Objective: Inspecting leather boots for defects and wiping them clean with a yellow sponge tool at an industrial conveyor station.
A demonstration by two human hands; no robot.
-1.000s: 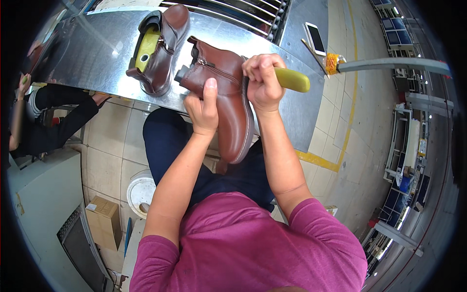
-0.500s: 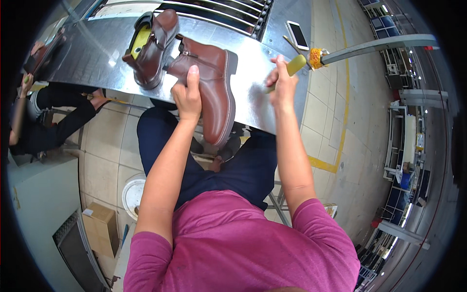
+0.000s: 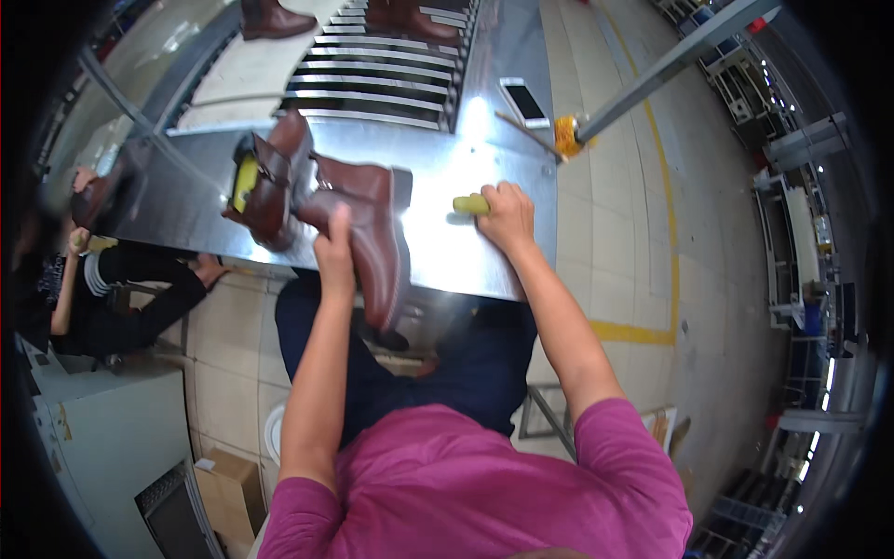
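My left hand (image 3: 336, 253) is closed on a brown leather boot (image 3: 374, 224), thumb up along its side. The boot lies on its side, toe toward me and reaching past the near edge of the metal table (image 3: 447, 265). My right hand (image 3: 507, 218) is low over the table, its fingers closed around a rounded yellow-green oblong (image 3: 471, 204), whose kind I cannot make out. Left of the held boot, a second brown boot (image 3: 270, 186) rests on the table with a yellow lining showing inside.
Beyond the table runs a slatted roller conveyor (image 3: 368, 84) carrying further brown boots (image 3: 276, 19). A white phone (image 3: 524, 102) and a thin stick (image 3: 523, 130) lie by the right edge, near a metal post (image 3: 652, 79) with orange wrapping. Another person's hand (image 3: 80, 240) shows at left.
My right hand has come down from its raised place and turned, so the yellow-green thing now points left over the table. The view has tilted up, showing more conveyor. My left hand keeps the boot.
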